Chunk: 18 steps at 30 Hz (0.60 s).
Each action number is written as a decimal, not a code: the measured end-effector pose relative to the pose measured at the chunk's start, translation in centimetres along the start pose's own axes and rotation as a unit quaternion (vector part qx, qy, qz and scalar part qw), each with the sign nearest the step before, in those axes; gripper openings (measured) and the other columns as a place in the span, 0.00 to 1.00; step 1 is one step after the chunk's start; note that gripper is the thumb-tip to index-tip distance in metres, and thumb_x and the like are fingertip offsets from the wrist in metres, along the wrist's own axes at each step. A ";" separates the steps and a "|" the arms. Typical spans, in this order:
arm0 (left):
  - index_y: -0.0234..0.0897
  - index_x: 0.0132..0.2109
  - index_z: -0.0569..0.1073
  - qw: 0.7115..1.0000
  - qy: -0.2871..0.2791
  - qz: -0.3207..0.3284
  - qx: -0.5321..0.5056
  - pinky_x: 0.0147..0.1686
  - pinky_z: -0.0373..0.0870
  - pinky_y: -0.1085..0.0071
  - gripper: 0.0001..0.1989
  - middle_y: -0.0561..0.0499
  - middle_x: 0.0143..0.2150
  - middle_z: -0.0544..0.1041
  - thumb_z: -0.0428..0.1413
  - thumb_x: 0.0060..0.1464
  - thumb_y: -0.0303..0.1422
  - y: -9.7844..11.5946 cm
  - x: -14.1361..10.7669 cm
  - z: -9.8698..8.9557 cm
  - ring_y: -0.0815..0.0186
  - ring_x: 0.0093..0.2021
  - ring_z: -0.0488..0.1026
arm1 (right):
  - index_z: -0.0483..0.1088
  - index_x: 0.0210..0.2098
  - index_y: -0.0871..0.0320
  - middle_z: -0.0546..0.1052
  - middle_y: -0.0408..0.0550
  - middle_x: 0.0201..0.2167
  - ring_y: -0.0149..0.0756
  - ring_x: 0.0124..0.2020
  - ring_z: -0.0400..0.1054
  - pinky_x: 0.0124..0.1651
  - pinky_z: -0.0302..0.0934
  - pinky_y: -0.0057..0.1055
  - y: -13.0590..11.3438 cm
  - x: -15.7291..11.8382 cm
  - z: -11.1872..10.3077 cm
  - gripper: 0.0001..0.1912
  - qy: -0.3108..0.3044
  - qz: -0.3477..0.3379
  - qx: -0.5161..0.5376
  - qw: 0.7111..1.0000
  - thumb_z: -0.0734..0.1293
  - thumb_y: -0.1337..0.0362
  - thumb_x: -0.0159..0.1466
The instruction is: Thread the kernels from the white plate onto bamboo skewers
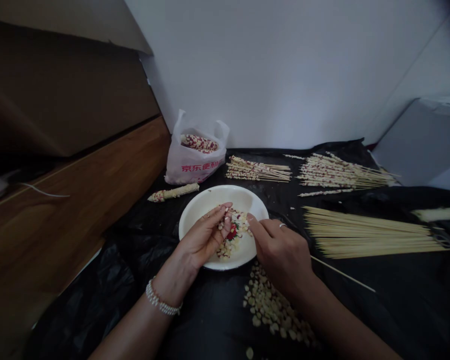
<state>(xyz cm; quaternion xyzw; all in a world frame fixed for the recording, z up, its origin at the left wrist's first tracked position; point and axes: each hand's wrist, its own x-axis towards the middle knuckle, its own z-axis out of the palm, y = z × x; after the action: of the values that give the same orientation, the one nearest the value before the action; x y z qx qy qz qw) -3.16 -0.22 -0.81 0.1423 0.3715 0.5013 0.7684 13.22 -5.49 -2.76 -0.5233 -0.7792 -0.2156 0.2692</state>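
My left hand (207,232) is above a white bowl (189,220), its fingers curled together around a few red-and-white corn kernels (225,226). Opposite it, my right hand (281,245) pinches a thin bamboo skewer (343,274), whose bare end sticks out past the hand toward the lower right. A few kernels show by the right fingertips, though I cannot tell whether they are on the skewer. Loose kernels (230,247) lie in the bowl around a red printed flower. A larger heap of kernels (270,305) spreads over the black sheet below my right hand.
A white plastic bag (195,165) of corn cobs stands behind the bowl, with a partly stripped cob (174,192) before it. Filled skewers (257,169) lie behind; more filled skewers (330,170) and bare skewers (367,232) lie right. A wooden panel (97,185) borders the left.
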 end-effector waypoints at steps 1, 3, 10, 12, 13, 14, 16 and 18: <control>0.26 0.40 0.77 1.000 -0.005 0.000 0.004 0.30 0.74 0.82 0.08 0.48 0.32 0.75 0.53 0.56 0.19 0.0 0.1 -0.1 0.76 0.27 0.72 | 0.71 0.51 0.62 0.75 0.45 0.29 0.33 0.29 0.66 0.30 0.51 0.31 0.0 0.0 0.0 0.15 0.001 0.001 0.001 1.000 0.62 0.69 0.65; 0.27 0.40 0.77 1.000 -0.012 0.001 0.016 0.28 0.73 0.82 0.08 0.48 0.31 0.74 0.53 0.56 0.20 0.0 0.1 -0.2 0.76 0.27 0.72 | 0.70 0.51 0.61 0.75 0.45 0.29 0.33 0.29 0.66 0.30 0.51 0.31 -0.1 0.0 -0.1 0.15 0.002 0.003 0.004 1.000 0.62 0.69 0.65; 0.28 0.40 0.77 0.999 -0.027 0.002 0.025 0.30 0.74 0.82 0.08 0.47 0.32 0.76 0.55 0.55 0.20 -0.1 -0.1 -0.3 0.75 0.28 0.73 | 0.71 0.50 0.60 0.76 0.45 0.30 0.32 0.29 0.66 0.30 0.52 0.31 -0.1 0.0 -0.1 0.15 0.002 0.017 0.001 1.000 0.63 0.68 0.65; 0.28 0.41 0.77 0.999 -0.027 -0.008 0.028 0.31 0.74 0.82 0.09 0.47 0.34 0.77 0.56 0.53 0.19 -0.1 -0.2 -0.2 0.75 0.28 0.73 | 0.71 0.51 0.59 0.76 0.45 0.29 0.32 0.29 0.66 0.30 0.51 0.30 0.0 0.0 -0.2 0.15 0.004 0.023 0.002 1.000 0.63 0.68 0.65; 0.28 0.41 0.77 0.999 -0.028 -0.010 0.030 0.31 0.75 0.82 0.10 0.47 0.34 0.77 0.57 0.52 0.18 -0.1 -0.3 -0.1 0.75 0.28 0.73 | 0.71 0.51 0.59 0.76 0.44 0.29 0.32 0.29 0.66 0.30 0.51 0.30 0.0 0.0 -0.2 0.15 0.004 0.025 0.003 1.000 0.63 0.68 0.65; 0.27 0.41 0.77 0.999 -0.029 -0.010 0.031 0.31 0.75 0.82 0.10 0.47 0.34 0.77 0.57 0.51 0.17 -0.1 -0.3 -0.1 0.75 0.28 0.73 | 0.71 0.51 0.59 0.76 0.44 0.29 0.32 0.29 0.66 0.30 0.51 0.30 0.0 0.0 -0.2 0.15 0.005 0.027 0.004 1.000 0.63 0.68 0.65; 0.26 0.40 0.77 0.999 -0.028 -0.006 0.026 0.30 0.75 0.82 0.09 0.47 0.34 0.77 0.56 0.51 0.17 -0.1 -0.3 -0.1 0.75 0.27 0.73 | 0.71 0.51 0.58 0.76 0.44 0.29 0.32 0.29 0.66 0.30 0.51 0.30 0.0 0.0 -0.3 0.15 0.006 0.028 0.006 1.000 0.63 0.68 0.65; 0.26 0.41 0.77 1.000 -0.018 -0.003 0.020 0.30 0.75 0.82 0.10 0.46 0.35 0.77 0.56 0.52 0.17 -0.1 -0.2 -0.1 0.75 0.27 0.73 | 0.72 0.51 0.58 0.76 0.44 0.29 0.32 0.29 0.67 0.30 0.51 0.30 0.0 0.0 -0.3 0.15 0.008 0.025 0.005 1.000 0.63 0.68 0.65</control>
<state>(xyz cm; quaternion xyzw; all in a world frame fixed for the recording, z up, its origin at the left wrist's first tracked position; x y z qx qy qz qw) -3.21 -0.48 -0.79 0.1654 0.3676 0.4888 0.7737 13.28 -5.66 -2.53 -0.5396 -0.7646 -0.2090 0.2837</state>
